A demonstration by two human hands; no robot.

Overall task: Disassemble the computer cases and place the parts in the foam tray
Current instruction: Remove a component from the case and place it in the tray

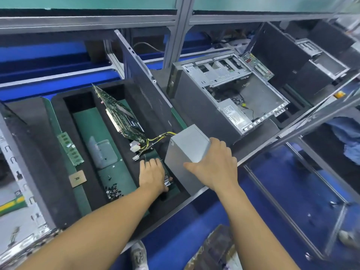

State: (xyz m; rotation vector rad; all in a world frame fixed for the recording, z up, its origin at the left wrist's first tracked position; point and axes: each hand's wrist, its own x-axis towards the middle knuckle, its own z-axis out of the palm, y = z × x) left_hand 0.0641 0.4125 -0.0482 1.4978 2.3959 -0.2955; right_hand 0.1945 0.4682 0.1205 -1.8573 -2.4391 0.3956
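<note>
Right hand [212, 166] grips a grey power supply [187, 152] over the foam tray [58, 98]; left hand [153, 174] lies flat, fingers extended, inside.

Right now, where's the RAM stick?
Head view, left side: the RAM stick lies on the foam tray's left green strip, above the CPU chip.

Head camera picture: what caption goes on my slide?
Right hand lowers grey power supply into foam tray.
</note>
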